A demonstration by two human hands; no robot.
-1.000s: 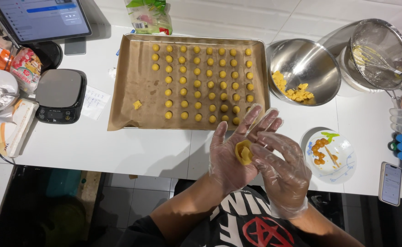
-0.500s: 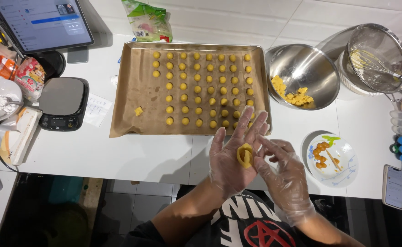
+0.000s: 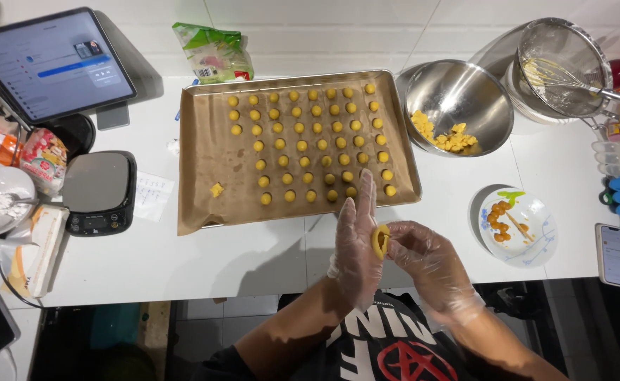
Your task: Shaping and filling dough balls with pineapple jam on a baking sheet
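Both my hands wear clear plastic gloves and meet above the white counter's front edge. My left hand (image 3: pixel 356 243) stands upright with fingers straight, and a small flattened yellow dough disc (image 3: pixel 380 240) rests against its palm. My right hand (image 3: pixel 426 264) pinches the disc from the right. Just beyond the hands lies a baking tray (image 3: pixel 204 204) lined with brown paper, holding several rows of small yellow dough balls (image 3: pixel 303 144). One odd yellow piece (image 3: pixel 217 189) lies apart on the paper.
A steel bowl (image 3: pixel 458 99) with yellow dough chunks stands right of the tray, a sieve (image 3: pixel 560 63) behind it. A small plate (image 3: pixel 521 226) with orange filling balls and a phone (image 3: pixel 613 254) lie at right. At left are a kitchen scale (image 3: pixel 98 190), a tablet (image 3: pixel 49 63), and bags.
The hands have shifted slightly and the left hand has turned more upright. The dough disc now stands on edge between palm and right fingers. The camera view has moved a little.
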